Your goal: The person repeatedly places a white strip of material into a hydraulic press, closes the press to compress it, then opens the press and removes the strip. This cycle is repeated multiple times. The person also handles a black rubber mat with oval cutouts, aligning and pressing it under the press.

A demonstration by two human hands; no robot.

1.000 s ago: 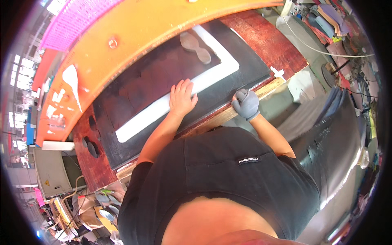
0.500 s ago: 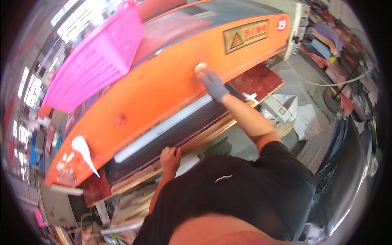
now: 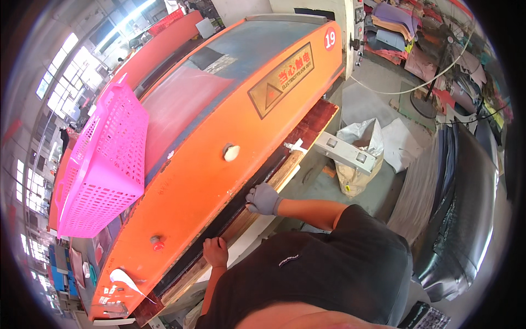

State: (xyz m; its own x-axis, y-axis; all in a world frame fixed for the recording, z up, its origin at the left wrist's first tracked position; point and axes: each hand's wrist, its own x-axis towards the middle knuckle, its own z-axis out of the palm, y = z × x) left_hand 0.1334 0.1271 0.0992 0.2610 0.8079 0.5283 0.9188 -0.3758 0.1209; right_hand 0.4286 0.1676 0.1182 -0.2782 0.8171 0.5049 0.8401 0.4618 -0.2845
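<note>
A long orange machine beam (image 3: pixel 192 192) crosses in front of me, with a pale mushroom-shaped knob (image 3: pixel 232 153) and a red button (image 3: pixel 158 245) on its face. Below its lower edge runs a black board (image 3: pixel 230 211) with a wooden front edge. My left hand (image 3: pixel 215 252), bare, has its fingers curled over the board near its middle. Farther right, my right hand (image 3: pixel 264 199) wears a grey glove that leaves some fingertips uncovered. Its fingers are bent down on the same board; their undersides are hidden.
A pink perforated basket (image 3: pixel 104 186) sits on the machine's top at left. A white curved piece (image 3: pixel 127 281) is fixed to the beam's near-left end. Right of me are a grey metal bracket (image 3: pixel 346 153), an open sack (image 3: pixel 359 164), stacked dark sheets (image 3: pixel 433 181) and a black roll (image 3: pixel 463 214).
My right hand has left the pale knob and come down to the board. My left hand stays at the board. The pale strip under the beam no longer shows, and the view has turned.
</note>
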